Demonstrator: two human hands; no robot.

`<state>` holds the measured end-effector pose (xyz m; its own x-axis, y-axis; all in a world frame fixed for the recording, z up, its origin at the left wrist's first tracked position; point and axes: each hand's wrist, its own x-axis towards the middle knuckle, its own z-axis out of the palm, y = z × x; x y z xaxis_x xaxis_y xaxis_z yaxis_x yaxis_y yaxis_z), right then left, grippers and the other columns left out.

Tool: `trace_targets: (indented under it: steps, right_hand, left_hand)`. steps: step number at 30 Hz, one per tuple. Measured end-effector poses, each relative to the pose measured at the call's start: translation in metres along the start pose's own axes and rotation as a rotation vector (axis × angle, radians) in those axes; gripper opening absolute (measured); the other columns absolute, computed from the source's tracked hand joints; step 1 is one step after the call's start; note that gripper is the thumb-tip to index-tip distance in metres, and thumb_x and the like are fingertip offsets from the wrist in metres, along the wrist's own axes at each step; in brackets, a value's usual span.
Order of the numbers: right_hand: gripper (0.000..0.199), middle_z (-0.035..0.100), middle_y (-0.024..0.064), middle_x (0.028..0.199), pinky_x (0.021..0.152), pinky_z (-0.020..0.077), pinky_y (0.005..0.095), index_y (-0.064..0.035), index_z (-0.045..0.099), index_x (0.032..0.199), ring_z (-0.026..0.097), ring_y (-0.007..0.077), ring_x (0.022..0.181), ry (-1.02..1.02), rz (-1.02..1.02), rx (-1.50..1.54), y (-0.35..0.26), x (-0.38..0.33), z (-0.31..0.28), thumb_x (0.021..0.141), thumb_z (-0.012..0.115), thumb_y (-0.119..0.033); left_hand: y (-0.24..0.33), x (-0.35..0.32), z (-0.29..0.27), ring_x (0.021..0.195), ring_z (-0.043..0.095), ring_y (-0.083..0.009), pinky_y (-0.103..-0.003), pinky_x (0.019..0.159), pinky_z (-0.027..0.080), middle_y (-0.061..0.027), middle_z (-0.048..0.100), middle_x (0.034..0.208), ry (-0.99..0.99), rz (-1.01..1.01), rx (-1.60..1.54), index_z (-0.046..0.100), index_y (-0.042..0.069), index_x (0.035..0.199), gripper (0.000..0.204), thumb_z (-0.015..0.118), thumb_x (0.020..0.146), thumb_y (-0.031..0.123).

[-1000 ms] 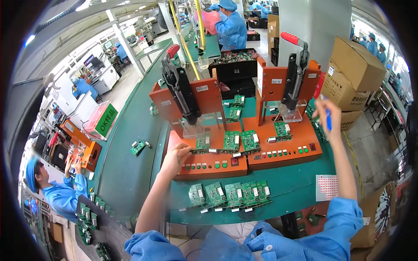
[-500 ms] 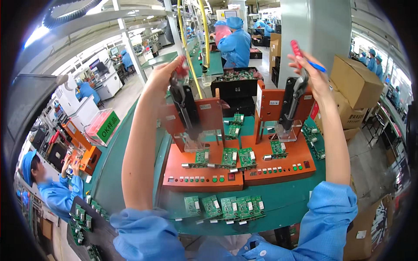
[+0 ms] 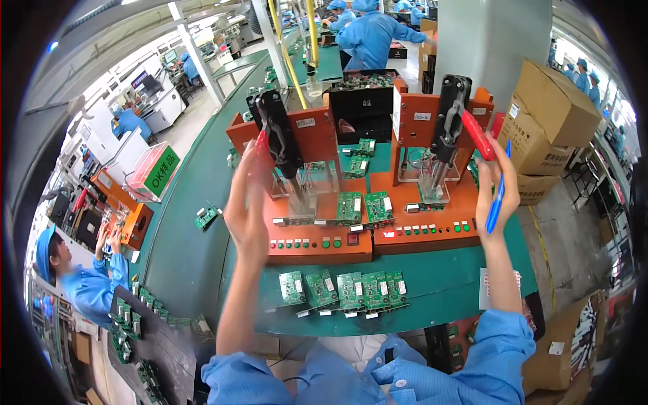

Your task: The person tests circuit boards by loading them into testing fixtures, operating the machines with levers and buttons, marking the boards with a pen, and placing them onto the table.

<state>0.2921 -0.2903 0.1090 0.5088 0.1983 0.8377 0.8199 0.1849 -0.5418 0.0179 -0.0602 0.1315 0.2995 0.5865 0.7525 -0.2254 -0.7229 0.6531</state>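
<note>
- Left hand (image 3: 246, 206), as seen from where I stand: fingers against the left red lever (image 3: 262, 150); blur hides whether they wrap it, so I cannot tell.
- Right hand (image 3: 501, 187): fingers at the lower end of the right red lever (image 3: 478, 135), a blue pen (image 3: 496, 210) tucked in the same hand; best kept clear of the linkage.
- Left circuit board (image 3: 305, 209) and right circuit board (image 3: 430, 205): beneath the clear blocks (image 3: 439, 193) of their orange fixtures (image 3: 297, 257). Each should, in my judgement, sit flat under load.
- Levers, both pointing downward: smooth, matched pressure would probably serve better than a jerk.
- Loose boards (image 3: 349, 206) nearby, between the two: wrists should avoid brushing them.
</note>
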Motion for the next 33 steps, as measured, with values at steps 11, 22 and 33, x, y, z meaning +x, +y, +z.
trace_targets:
  steps: [11,22,33]
  right_hand:
    - [0.032,0.064,0.0207,0.126,0.104,0.0434,0.0469,0.0042,0.062,0.121,0.057,0.0387,0.124,-0.387,-0.04,-0.572,0.06,-0.144,-0.057,0.09,0.066,-0.003]
    - [0.039,0.062,0.0217,0.131,0.106,0.0395,0.0484,0.003,0.057,0.131,0.058,0.0376,0.123,-0.254,-0.032,-0.723,0.075,-0.145,-0.06,0.093,0.063,-0.006]
    - [0.035,0.071,0.0037,0.079,0.077,0.0447,0.0311,-0.003,0.066,0.119,0.054,0.0115,0.068,-0.299,0.156,-0.273,0.05,-0.094,-0.006,0.107,0.038,-0.021]
  left_hand:
    - [-0.074,-0.131,0.03,0.139,0.04,-0.0351,-0.056,0.117,0.025,-0.0147,0.048,0.146,-0.594,0.321,0.756,0.067,0.013,0.123,0.047,0.078,0.081,0.03]
    - [-0.074,-0.126,0.044,0.139,0.038,-0.0371,-0.053,0.116,0.029,-0.0182,0.048,0.143,-0.576,0.244,0.698,0.062,0.006,0.125,0.052,0.077,0.081,0.031]
    - [-0.092,-0.081,0.072,0.091,0.061,-0.0287,-0.043,0.089,0.044,-0.0062,0.067,0.091,-0.512,0.276,0.577,0.07,0.008,0.093,0.028,0.08,0.075,0.026]
